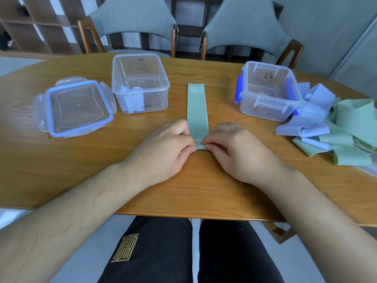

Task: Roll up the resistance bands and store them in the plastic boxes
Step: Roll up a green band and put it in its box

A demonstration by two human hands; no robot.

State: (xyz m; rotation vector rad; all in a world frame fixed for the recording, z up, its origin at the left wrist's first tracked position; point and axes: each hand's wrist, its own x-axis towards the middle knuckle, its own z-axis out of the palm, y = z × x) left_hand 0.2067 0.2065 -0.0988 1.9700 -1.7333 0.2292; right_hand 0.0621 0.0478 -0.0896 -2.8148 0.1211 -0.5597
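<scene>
Resistance band (197, 111), pale green, stamped "30 LB": where does it lie? (Desk)

Flat on the wooden table (183, 190), running straight away from the hands. Its near end is turned into a small tight roll between them. (Photographer)

And the hands? (Desk)

The left hand (163, 148) and right hand (234, 148) meet at that roll. The thumb and fingertips of each pinch one end of the resistance band's rolled edge, with the knuckles up. (Photographer)

What surrounds them? (Desk)

Beyond the left hand stands an open clear box (159, 94) holding rolled lilac bands (132, 99). Its blue-rimmed lid (75, 109) lies just beside it, further left. Beyond the right hand is a second clear box (265, 111) with blue latches. Just right of that box is a loose heap of lilac and green bands (336, 127). (Photographer)
</scene>
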